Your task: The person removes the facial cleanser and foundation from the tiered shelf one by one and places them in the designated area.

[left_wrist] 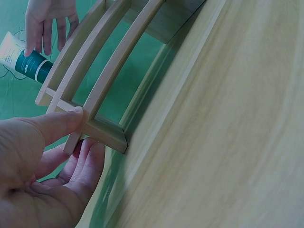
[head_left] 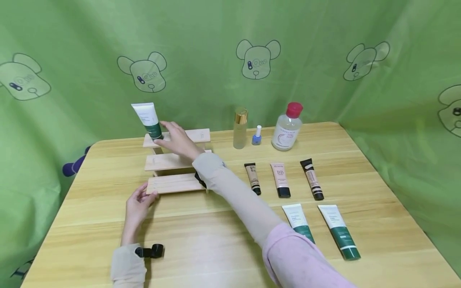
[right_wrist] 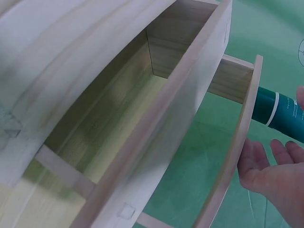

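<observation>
A white-and-green squeeze tube [head_left: 148, 121] stands cap down on the left end of the top step of a three-step wooden rack [head_left: 176, 184], leaning slightly. My right hand [head_left: 179, 141] is at the tube's right side, thumb and fingers spread around its cap. In the right wrist view, gaps show between that hand [right_wrist: 278, 173] and the green cap end [right_wrist: 280, 114], while some fingertips are at the step's edge. My left hand [head_left: 138, 208] pinches the left end of the lowest step; the left wrist view shows its thumb above and fingers below the wood.
Behind stand a gold-capped bottle [head_left: 240, 130], blue nail polish [head_left: 256, 137] and a red-capped bottle [head_left: 287, 130]. Several small tubes, including a pink BB tube [head_left: 280, 178], lie right of the rack. Two more white-and-green tubes lie nearer, one [head_left: 339, 232] beside my right sleeve. A green curtain surrounds the table.
</observation>
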The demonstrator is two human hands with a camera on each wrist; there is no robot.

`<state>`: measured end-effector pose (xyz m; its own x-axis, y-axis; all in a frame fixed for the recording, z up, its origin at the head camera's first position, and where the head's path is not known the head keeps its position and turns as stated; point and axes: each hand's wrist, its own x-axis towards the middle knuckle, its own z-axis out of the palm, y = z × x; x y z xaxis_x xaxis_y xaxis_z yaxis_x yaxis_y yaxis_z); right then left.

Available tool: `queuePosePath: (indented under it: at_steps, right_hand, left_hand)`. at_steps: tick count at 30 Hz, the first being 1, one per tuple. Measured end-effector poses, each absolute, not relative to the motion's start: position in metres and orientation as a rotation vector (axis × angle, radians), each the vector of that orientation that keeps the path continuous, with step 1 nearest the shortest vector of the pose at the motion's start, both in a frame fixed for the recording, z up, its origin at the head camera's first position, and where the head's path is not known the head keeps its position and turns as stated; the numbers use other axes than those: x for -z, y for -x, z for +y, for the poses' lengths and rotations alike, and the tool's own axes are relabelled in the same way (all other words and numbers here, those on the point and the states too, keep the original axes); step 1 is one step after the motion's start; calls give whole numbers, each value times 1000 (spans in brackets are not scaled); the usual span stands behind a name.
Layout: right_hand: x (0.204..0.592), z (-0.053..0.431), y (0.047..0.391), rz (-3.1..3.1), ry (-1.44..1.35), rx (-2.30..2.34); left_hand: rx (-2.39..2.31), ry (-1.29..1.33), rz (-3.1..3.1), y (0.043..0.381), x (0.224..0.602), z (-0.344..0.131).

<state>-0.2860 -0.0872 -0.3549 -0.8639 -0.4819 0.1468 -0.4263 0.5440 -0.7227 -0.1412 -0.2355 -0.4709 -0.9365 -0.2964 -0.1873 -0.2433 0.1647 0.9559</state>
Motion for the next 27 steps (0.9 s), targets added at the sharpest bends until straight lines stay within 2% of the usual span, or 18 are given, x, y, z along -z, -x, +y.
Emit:
queuePosePath:
  at_steps: [27]
  right_hand:
    - [357,-102,297,2546,667,1341]
  left_hand:
    - [1940,-565,-2370,142,471,-237]
